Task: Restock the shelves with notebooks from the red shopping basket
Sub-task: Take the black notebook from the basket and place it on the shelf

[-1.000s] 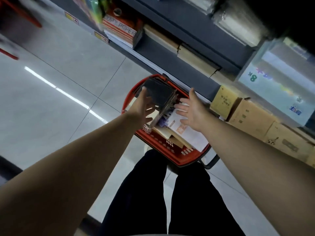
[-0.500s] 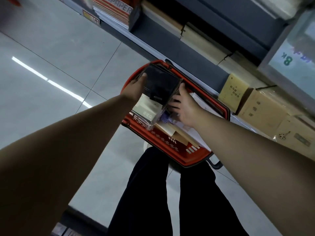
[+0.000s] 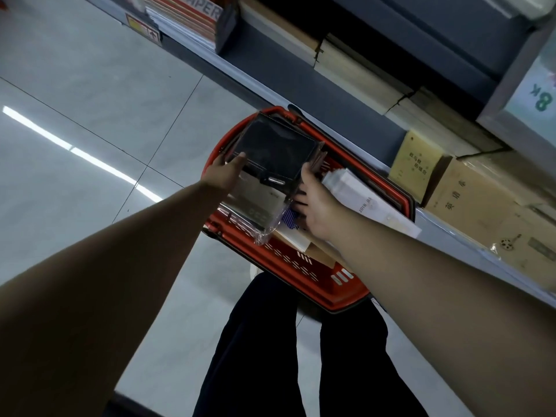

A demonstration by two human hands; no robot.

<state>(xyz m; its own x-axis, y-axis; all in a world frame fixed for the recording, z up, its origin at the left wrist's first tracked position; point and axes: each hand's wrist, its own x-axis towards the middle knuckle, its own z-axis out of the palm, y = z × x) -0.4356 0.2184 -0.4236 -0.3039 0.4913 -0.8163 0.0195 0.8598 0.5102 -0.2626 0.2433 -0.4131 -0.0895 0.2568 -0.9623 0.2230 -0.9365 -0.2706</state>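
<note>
- Your left hand (image 3: pixel 224 173) has its grip on the left edge of a dark notebook pack (image 3: pixel 275 152), thumb lying flat across the cover.
- Your right hand (image 3: pixel 316 206) takes the same pack from the right side, thumb up along its edge and fingers curled in underneath; both hands hold it between them.
- That pack is wrapped in clear plastic, which trails loose at its 6 o'clock end, and it is tilted, raised just above the red shopping basket (image 3: pixel 301 266).
- Look at the basket: it sits on the grey tiled floor (image 3: pixel 90 85) at 12 o'clock from your dark-trousered legs (image 3: pixel 261 356), just beside the foot of the shelves.
- More notebooks lie inside it, among them a white wrapped bundle (image 3: pixel 365 203) at 3 o'clock of your right hand, and a blue-striped one (image 3: pixel 289 220) that peeps out under your fingers.
- On the bottom shelf (image 3: pixel 346 114), at 1 to 3 o'clock from the basket, stand tan kraft-covered notebooks (image 3: pixel 416 159) and long stacks of paper.
- At 11 o'clock, further along that shelf, sits a red and white stack (image 3: pixel 186 16) with "PAPER" printed on it.
</note>
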